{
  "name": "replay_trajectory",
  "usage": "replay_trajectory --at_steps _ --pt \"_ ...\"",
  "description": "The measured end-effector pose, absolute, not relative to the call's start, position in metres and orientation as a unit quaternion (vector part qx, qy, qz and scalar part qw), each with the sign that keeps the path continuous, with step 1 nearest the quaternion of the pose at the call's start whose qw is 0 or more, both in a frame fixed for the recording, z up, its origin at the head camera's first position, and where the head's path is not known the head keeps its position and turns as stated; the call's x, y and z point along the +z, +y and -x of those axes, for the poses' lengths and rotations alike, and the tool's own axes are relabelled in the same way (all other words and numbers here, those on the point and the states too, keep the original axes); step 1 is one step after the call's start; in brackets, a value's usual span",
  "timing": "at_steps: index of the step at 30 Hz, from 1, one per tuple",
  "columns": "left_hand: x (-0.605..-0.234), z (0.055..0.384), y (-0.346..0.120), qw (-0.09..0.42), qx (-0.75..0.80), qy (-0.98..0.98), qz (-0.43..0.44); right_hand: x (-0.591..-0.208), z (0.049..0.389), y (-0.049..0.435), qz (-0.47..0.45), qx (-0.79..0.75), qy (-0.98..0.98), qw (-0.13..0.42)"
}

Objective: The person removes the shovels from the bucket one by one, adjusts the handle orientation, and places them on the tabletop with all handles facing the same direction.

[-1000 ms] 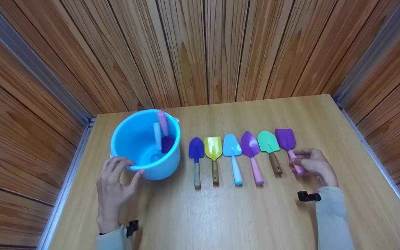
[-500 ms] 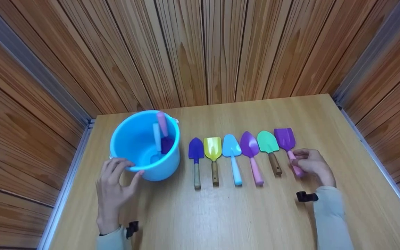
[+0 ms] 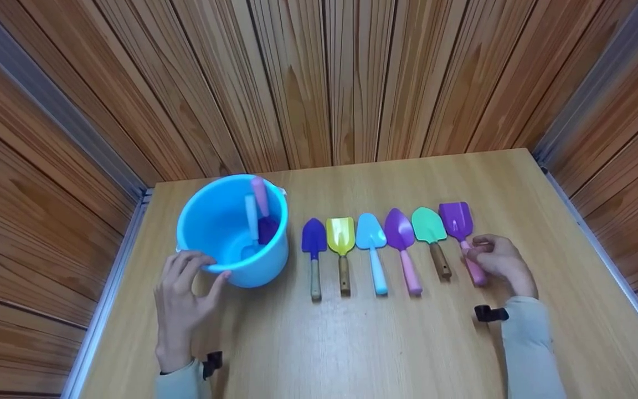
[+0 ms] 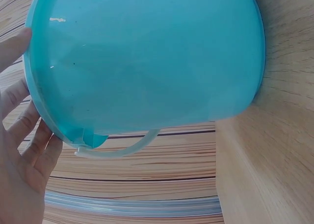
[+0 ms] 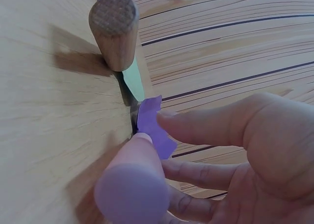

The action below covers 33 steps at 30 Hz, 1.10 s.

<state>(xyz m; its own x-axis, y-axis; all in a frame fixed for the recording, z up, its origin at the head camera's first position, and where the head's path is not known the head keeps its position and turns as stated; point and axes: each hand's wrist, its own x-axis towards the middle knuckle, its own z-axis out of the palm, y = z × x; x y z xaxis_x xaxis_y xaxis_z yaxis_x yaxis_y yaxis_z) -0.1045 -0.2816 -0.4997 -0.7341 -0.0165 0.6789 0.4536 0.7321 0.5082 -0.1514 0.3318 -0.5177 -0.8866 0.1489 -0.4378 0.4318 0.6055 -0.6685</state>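
My left hand (image 3: pixel 180 305) holds the near rim of a blue bucket (image 3: pixel 263 271), thumb and fingers spread along it. Inside the bucket a pink-handled purple trowel (image 3: pixel 260 198) and a light blue trowel (image 3: pixel 251 216) lean against the wall. At the right end of a row on the table lies a purple shovel (image 3: pixel 456 219) with a pink handle. My right hand (image 3: pixel 502 263) is beside that handle. In the right wrist view the thumb (image 5: pixel 196 126) is apart from the pink handle (image 5: pixel 132 185), and the other fingers are just beside it.
Left of the purple shovel lie a green trowel (image 3: pixel 428 224), a purple trowel (image 3: pixel 399 230), a light blue trowel (image 3: pixel 370 233), a yellow shovel (image 3: pixel 340 235) and a dark blue trowel (image 3: pixel 314 235). Wood-panelled walls (image 3: pixel 352 83) enclose the table (image 3: pixel 352 349) behind and at both sides.
The purple shovel has turned slightly, its handle end shifting toward me. My right fingers have loosened from its handle. My left hand and the bucket stay in place.
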Motion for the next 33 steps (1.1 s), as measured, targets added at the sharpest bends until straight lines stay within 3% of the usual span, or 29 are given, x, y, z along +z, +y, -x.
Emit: replay_trajectory --at_steps 12,21,25,30,33 --pt "-0.499 0.102 -0.284 0.339 -0.339 -0.869 0.124 -0.500 0.156 0.317 -0.139 -0.385 0.897 0.166" --pt "-0.497 0.099 -0.286 0.345 -0.344 -0.864 0.128 -0.488 0.166 0.240 -0.060 -0.373 0.920 0.107" --pt "-0.497 0.101 -0.286 0.344 -0.340 -0.865 0.133 -0.476 0.180 0.195 0.011 -0.326 0.944 0.054" --pt "-0.498 0.102 -0.284 0.342 -0.341 -0.865 0.139 -0.456 0.201 0.141 0.130 -0.261 0.954 -0.074" --pt "-0.498 0.103 -0.282 0.339 -0.346 -0.864 0.139 -0.443 0.212 0.113 0.202 -0.229 0.945 -0.118"
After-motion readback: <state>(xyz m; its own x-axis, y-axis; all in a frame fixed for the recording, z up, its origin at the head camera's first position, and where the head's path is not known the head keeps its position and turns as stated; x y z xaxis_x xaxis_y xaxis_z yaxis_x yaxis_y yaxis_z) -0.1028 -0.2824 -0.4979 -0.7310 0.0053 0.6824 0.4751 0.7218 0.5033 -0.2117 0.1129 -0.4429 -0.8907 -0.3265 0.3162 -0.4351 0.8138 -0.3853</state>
